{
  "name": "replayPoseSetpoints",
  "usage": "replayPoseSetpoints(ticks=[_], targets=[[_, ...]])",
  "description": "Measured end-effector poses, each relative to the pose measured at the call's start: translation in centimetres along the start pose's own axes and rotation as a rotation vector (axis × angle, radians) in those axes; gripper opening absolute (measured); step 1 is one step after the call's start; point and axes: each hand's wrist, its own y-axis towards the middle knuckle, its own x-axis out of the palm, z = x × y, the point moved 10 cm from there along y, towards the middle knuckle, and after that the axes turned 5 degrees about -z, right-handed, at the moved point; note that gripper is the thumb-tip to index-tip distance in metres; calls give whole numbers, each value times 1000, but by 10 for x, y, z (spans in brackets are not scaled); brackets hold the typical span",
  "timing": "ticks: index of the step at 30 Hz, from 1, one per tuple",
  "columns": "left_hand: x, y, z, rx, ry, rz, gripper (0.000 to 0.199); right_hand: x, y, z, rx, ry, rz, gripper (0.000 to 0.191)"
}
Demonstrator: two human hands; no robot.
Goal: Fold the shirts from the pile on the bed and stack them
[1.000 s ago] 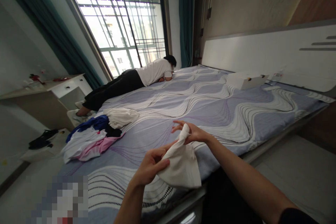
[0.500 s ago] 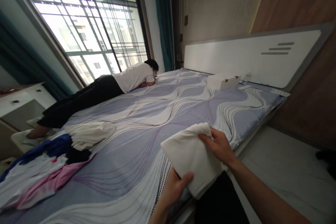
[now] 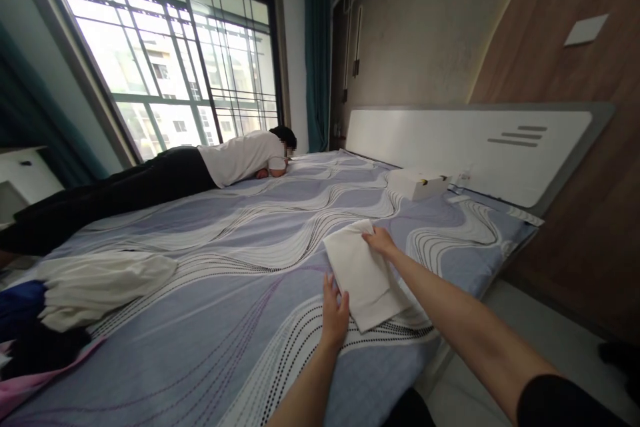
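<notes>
A folded white cloth (image 3: 367,277), perhaps a garment, lies in a neat rectangle on the patterned bedsheet (image 3: 210,327). My right hand (image 3: 380,240) pinches its far right edge, thumb on top. Along the cloth's left side rests my left hand (image 3: 334,313), fingers and thumb apart, at or just touching the edge. To the left, a rumpled white garment (image 3: 107,283) lies beside dark blue (image 3: 20,303), black (image 3: 45,353) and pink (image 3: 30,387) clothes.
A person (image 3: 240,157) in a white top lies across the far side of the bed. A white box (image 3: 417,183) and a clear bottle (image 3: 464,177) stand near the white headboard (image 3: 425,140). The bed's right edge drops to a pale floor (image 3: 465,353).
The folded white cloth has gone from being held up in both hands to lying on the bed, farther forward. My left hand has loosened from it. The view has tilted up.
</notes>
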Motion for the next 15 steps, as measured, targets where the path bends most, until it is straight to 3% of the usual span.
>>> replayPoseSetpoints(ticks=[2,4,6,9,12,15], targets=[[-2,-4,2,115,271,34,77,27,11,8,59,-80,20,59],[12,-10,5,192,484,-38,71,63,13,8,45,-163,4,74],[22,-14,6,216,594,-96,66,106,12,-1,-48,-272,-99,82],[21,-14,12,240,636,-62,59,161,8,-15,-133,-440,-278,94],[11,-12,18,272,614,35,51,178,9,-23,-92,-499,-321,92],[-7,-11,20,223,610,216,47,168,1,-21,-88,-452,-308,83]])
